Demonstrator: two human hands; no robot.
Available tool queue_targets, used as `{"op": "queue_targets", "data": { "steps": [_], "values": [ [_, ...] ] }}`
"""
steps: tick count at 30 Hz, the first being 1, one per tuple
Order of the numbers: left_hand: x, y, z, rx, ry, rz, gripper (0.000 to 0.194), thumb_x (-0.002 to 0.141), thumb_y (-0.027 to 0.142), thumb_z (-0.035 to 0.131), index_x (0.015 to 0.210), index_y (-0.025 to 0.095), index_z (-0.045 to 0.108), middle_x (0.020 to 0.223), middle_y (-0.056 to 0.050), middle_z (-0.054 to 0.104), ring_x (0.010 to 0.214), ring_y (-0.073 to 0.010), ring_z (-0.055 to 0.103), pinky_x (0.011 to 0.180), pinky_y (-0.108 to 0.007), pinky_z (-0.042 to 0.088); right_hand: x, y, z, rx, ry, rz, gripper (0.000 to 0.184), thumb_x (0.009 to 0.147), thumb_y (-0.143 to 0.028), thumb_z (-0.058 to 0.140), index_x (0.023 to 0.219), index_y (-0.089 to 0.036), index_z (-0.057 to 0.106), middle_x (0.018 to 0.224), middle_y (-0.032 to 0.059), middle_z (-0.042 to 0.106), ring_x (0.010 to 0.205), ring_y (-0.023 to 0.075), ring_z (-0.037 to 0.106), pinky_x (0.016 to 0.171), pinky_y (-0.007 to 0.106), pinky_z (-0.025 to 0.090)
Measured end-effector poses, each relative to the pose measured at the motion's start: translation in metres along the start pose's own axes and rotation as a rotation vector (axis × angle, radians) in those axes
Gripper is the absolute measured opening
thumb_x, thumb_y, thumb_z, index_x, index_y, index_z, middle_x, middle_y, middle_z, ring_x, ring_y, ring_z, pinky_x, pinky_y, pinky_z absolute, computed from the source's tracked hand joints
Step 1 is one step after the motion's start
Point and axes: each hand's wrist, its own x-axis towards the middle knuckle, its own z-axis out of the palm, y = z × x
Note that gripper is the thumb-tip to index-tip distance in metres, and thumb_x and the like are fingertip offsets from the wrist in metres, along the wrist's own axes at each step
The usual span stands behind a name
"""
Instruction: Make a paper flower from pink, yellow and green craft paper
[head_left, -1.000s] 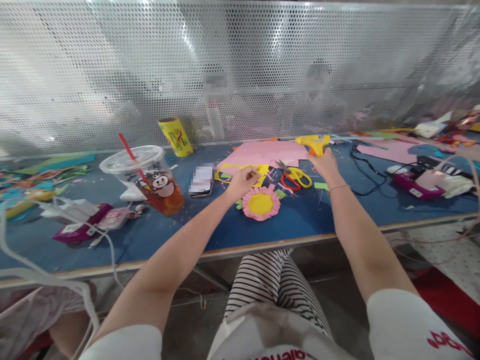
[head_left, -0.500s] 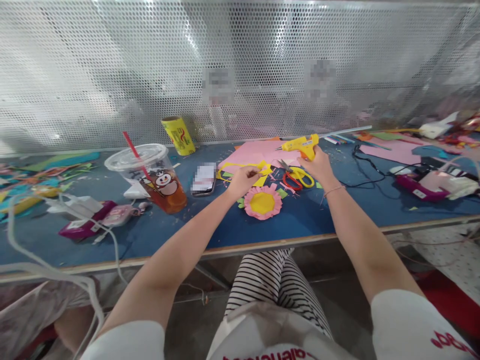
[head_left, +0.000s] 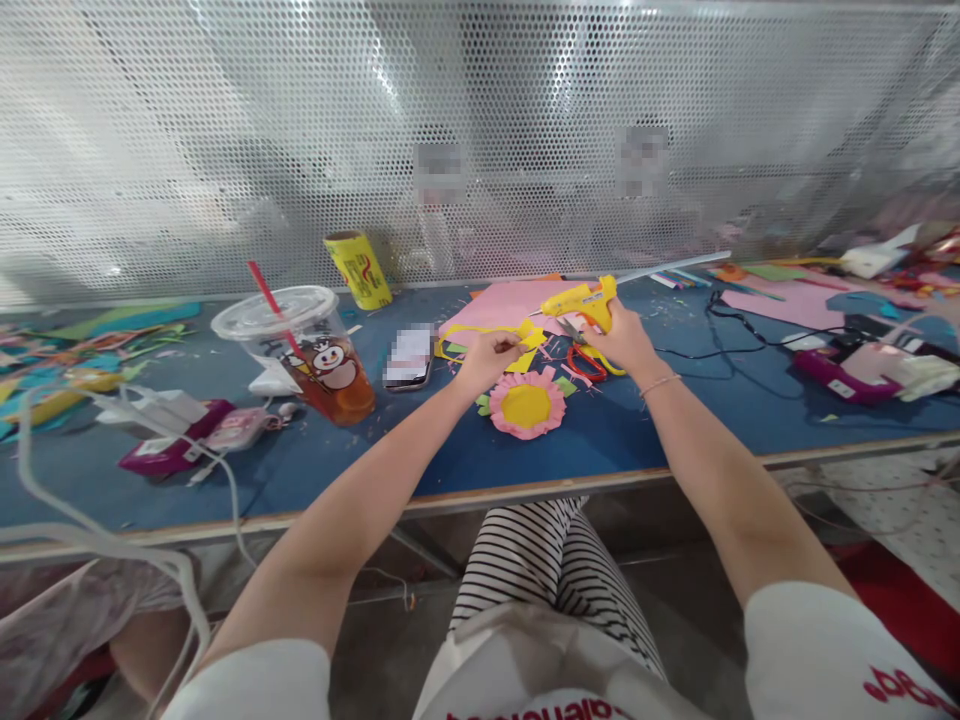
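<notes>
My right hand (head_left: 625, 338) is wrapped round the handle of a yellow hot glue gun (head_left: 574, 300), whose nozzle points left and a clear glue stick juts from its back. My left hand (head_left: 491, 360) is closed in a pinch just left of the nozzle; what sits between its fingertips is too small to tell. Behind those fingertips lies cut yellow paper (head_left: 534, 352). Close below my left hand rests a paper flower (head_left: 527, 407) with a pink fringed edge, a yellow centre and green bits at its sides. Red-handled scissors (head_left: 585, 364) and a yellow-handled pair (head_left: 611, 368) lie under my right hand, partly hidden.
A plastic cup of brown drink (head_left: 330, 365) with a red straw stands left of a phone (head_left: 409, 357). Behind are a yellow tube (head_left: 360, 272) and pink paper (head_left: 502, 305). Purple boxes with cords (head_left: 176, 445) lie left, another (head_left: 840, 375) right. A perforated metal screen (head_left: 510, 130) closes the back.
My right hand has brought the glue gun left and slightly down, its nozzle nearer my left fingertips. More of the yellow-handled scissors is now covered. My left hand has barely moved.
</notes>
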Motion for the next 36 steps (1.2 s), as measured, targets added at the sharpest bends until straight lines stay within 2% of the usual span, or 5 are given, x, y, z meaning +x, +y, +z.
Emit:
{"op": "queue_targets", "data": {
  "steps": [4, 12, 24, 36],
  "values": [
    [-0.0003, -0.0027, -0.0002, 0.011, -0.007, 0.02, 0.023, 0.068, 0.038, 0.063, 0.07, 0.015, 0.062, 0.065, 0.0, 0.058, 0.056, -0.0089, 0.048, 0.055, -0.023, 0.037, 0.0004, -0.0003, -0.0014, -0.003, -0.053, 0.026, 0.045, 0.074, -0.038, 0.053, 0.113, -0.015, 0.052, 0.094, 0.0128, 0.067, 0.085, 0.0279, 0.062, 0.076, 0.04, 0.05],
    [-0.0013, -0.0004, -0.0009, 0.038, -0.007, 0.033, 0.023, 0.069, 0.038, 0.063, 0.07, 0.015, 0.063, 0.065, 0.0, 0.058, 0.056, -0.0089, 0.049, 0.055, -0.023, 0.038, 0.0009, 0.0002, 0.0004, -0.01, -0.112, 0.022, 0.044, 0.073, -0.038, 0.052, 0.11, -0.014, 0.053, 0.091, 0.0128, 0.067, 0.081, 0.0271, 0.062, 0.07, 0.037, 0.049],
    [-0.0003, -0.0047, 0.0001, 0.006, -0.014, 0.033, 0.025, 0.068, 0.04, 0.064, 0.071, 0.015, 0.063, 0.066, -0.001, 0.059, 0.059, -0.0096, 0.05, 0.056, -0.023, 0.039, 0.0006, -0.001, -0.0003, -0.033, -0.109, 0.024, 0.043, 0.074, -0.037, 0.052, 0.11, -0.014, 0.052, 0.09, 0.0138, 0.065, 0.081, 0.0286, 0.062, 0.07, 0.038, 0.049],
    [-0.0017, 0.0051, -0.0015, -0.03, 0.063, 0.015, 0.023, 0.068, 0.037, 0.065, 0.071, 0.015, 0.063, 0.065, -0.001, 0.059, 0.059, -0.0098, 0.051, 0.056, -0.023, 0.04, 0.0004, -0.0016, -0.0023, -0.026, -0.086, 0.016, 0.047, 0.075, -0.037, 0.051, 0.115, -0.014, 0.05, 0.095, 0.0145, 0.066, 0.084, 0.0289, 0.062, 0.075, 0.04, 0.049]
  ]
}}
